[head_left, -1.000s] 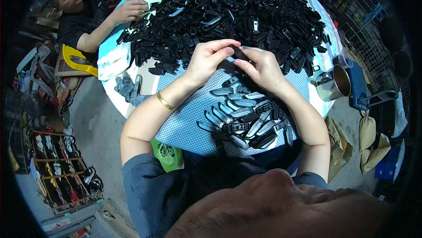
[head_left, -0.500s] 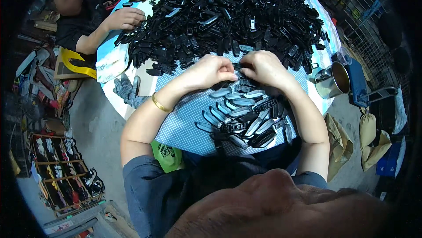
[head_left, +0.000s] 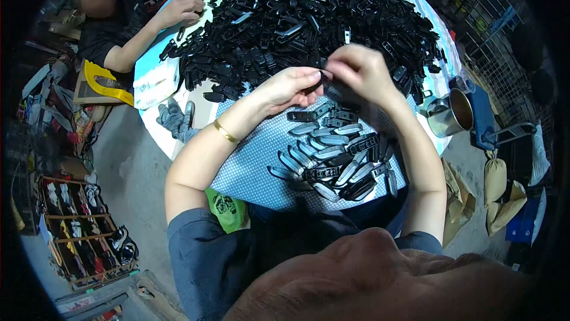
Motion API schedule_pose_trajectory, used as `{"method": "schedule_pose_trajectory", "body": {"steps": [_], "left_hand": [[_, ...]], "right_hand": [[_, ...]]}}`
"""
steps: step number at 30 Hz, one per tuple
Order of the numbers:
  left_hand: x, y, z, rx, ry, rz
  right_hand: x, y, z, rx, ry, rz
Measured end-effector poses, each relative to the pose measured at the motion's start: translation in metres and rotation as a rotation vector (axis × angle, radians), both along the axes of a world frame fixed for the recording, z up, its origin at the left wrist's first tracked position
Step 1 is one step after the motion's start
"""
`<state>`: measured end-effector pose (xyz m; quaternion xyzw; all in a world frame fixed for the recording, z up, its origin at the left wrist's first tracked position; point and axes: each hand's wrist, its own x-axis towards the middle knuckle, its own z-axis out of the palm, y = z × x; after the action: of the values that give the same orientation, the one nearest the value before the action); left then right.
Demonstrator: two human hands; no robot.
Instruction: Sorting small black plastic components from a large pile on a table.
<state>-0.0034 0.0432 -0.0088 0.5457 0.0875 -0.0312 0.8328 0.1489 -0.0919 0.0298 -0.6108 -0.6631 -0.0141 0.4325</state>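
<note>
Between the fingertips of my left hand (head_left: 294,88) a small dark piece (head_left: 322,78) is pinched, apparently black plastic; its shape is mostly hidden. My right hand (head_left: 363,72), partly smeared by motion, has its thumb and finger drawn together right beside that piece; what they grip is hidden. Below both hands, a group of curved black and grey plastic clip-like pieces (head_left: 332,139) lies on the blue patterned cloth (head_left: 249,167). Just beyond my hands rises a large heap of similar black pieces (head_left: 285,18).
A grey glove (head_left: 172,120) and a white bag (head_left: 155,83) lie at the table's left. On the right stands a metal mug (head_left: 448,113). Across at far left, a co-worker's hands (head_left: 184,6) work at the heap's edge. A green bag (head_left: 227,211) hangs below the near edge.
My right hand has lifted away from the cloth, up toward the heap. The left hand has shifted slightly, its fingers now curled round a dark piece. The co-worker's hands have drawn closer together.
</note>
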Motion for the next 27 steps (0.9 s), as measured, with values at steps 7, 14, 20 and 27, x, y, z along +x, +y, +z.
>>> {"method": "schedule_pose_trajectory", "body": {"steps": [7, 14, 20, 27], "left_hand": [[0.007, -0.005, -0.008, -0.123, -0.076, 0.11], [0.004, -0.008, -0.009, -0.083, -0.126, 0.168], [0.003, -0.012, -0.01, 0.061, -0.24, 0.318], [0.009, -0.025, -0.009, 0.208, -0.28, 0.447]], "right_hand": [[0.018, 0.075, 0.003, -0.013, -0.198, -0.45], [0.025, 0.079, 0.011, -0.106, -0.101, -0.431], [0.009, 0.017, 0.02, -0.217, 0.741, -0.057], [-0.016, -0.007, -0.014, -0.172, 1.189, 0.035]]}}
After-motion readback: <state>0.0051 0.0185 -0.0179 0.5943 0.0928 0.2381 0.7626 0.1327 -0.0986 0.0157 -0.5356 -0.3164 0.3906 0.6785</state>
